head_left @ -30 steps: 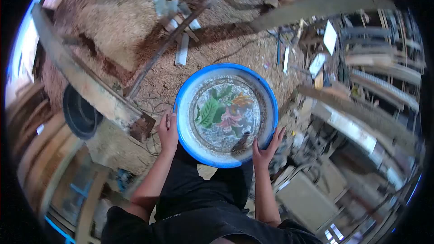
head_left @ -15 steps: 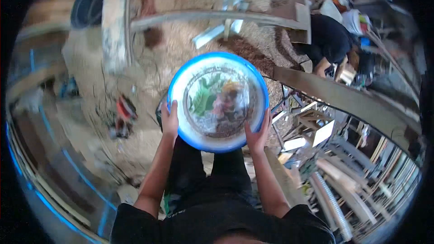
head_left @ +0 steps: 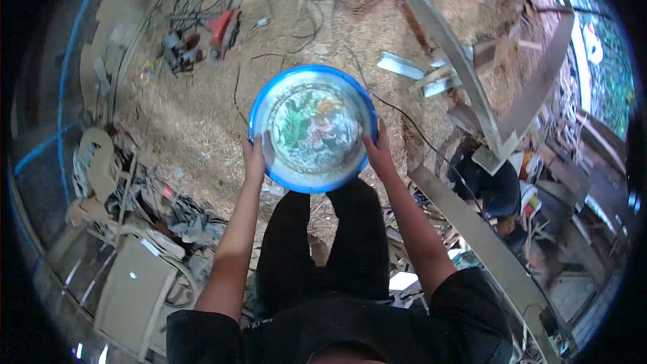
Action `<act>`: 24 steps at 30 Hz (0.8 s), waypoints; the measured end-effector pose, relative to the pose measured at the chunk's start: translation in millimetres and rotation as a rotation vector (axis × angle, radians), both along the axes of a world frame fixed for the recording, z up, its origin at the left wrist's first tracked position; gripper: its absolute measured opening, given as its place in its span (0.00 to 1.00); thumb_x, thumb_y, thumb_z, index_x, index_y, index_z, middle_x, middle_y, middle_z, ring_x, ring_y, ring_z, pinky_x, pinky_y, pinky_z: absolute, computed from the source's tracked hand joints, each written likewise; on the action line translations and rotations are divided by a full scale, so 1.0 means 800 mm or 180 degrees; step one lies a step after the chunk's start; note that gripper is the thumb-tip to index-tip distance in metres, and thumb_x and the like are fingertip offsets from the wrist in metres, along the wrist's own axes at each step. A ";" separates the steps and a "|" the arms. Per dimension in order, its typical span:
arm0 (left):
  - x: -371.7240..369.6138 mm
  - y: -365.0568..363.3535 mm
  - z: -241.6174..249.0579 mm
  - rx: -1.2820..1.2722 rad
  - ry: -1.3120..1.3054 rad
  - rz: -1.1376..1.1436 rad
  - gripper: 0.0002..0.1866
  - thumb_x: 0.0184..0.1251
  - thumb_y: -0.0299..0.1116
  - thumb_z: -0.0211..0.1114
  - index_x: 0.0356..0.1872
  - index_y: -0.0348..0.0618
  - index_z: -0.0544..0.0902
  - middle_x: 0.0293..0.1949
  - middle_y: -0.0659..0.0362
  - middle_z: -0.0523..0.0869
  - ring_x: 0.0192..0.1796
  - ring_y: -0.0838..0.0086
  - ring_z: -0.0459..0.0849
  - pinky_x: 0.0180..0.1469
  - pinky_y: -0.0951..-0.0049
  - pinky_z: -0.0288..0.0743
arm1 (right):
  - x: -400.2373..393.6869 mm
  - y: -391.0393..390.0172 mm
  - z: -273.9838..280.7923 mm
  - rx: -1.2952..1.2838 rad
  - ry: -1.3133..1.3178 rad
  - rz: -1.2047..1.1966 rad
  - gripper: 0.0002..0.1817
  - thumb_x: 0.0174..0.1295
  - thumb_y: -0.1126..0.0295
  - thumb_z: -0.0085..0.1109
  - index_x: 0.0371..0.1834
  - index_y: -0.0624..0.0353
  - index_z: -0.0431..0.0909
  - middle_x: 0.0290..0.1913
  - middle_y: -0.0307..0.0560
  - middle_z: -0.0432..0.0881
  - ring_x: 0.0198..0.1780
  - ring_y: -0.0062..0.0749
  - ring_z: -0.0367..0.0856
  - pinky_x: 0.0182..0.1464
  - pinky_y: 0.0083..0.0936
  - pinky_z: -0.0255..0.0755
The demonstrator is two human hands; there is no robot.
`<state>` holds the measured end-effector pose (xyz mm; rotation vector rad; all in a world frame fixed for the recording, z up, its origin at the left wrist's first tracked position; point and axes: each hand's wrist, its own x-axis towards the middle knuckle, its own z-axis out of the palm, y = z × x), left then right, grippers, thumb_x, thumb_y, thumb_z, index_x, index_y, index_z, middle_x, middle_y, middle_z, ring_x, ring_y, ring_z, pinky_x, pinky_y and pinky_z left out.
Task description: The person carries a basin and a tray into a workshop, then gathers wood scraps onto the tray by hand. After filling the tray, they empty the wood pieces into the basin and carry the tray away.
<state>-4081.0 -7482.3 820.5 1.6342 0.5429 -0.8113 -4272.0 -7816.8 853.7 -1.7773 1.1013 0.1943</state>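
Observation:
Held out in front of my legs is a round white basin with a blue rim and a flower-and-leaf picture on its bottom. My left hand grips its left edge, thumb on the upper side. On the opposite edge, my right hand has hold of the rim in the same way, the thumb lying over it. The undersides of both hands' grips are hidden by the basin.
A red power tool and tangled cords lie on the sawdust-covered ground ahead. Wooden beams cross at upper right. A long board slants along my right, with a bent-over person beyond it. Clutter lies left.
My view has turned leftward, so the red tool now lies farther ahead and the beams and bent-over person have shifted. The basin stays between both hands and appears slightly higher.

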 end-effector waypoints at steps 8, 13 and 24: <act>0.220 0.239 -0.240 0.0406 -0.0241 0.0792 0.27 0.84 0.45 0.62 0.70 0.34 0.73 0.65 0.45 0.81 0.66 0.61 0.80 0.70 0.59 0.73 | 0.380 0.192 -0.243 0.0747 0.0018 0.0482 0.49 0.75 0.52 0.70 0.87 0.66 0.52 0.78 0.66 0.72 0.76 0.50 0.74 0.78 0.42 0.67; 0.232 0.246 -0.397 0.0648 -0.0100 0.0546 0.30 0.84 0.49 0.59 0.73 0.34 0.73 0.69 0.44 0.78 0.68 0.60 0.78 0.71 0.59 0.72 | 0.426 0.159 -0.403 0.0308 -0.0753 0.1534 0.46 0.79 0.59 0.65 0.89 0.66 0.48 0.82 0.59 0.67 0.80 0.44 0.68 0.82 0.37 0.59; 0.213 0.134 -0.512 0.1735 -0.1217 -0.0340 0.33 0.87 0.50 0.55 0.79 0.34 0.71 0.82 0.32 0.65 0.85 0.42 0.61 0.85 0.55 0.54 | 0.409 0.021 -0.428 -0.0757 -0.1490 0.1671 0.22 0.75 0.81 0.62 0.71 0.61 0.78 0.63 0.51 0.86 0.66 0.34 0.85 0.69 0.30 0.76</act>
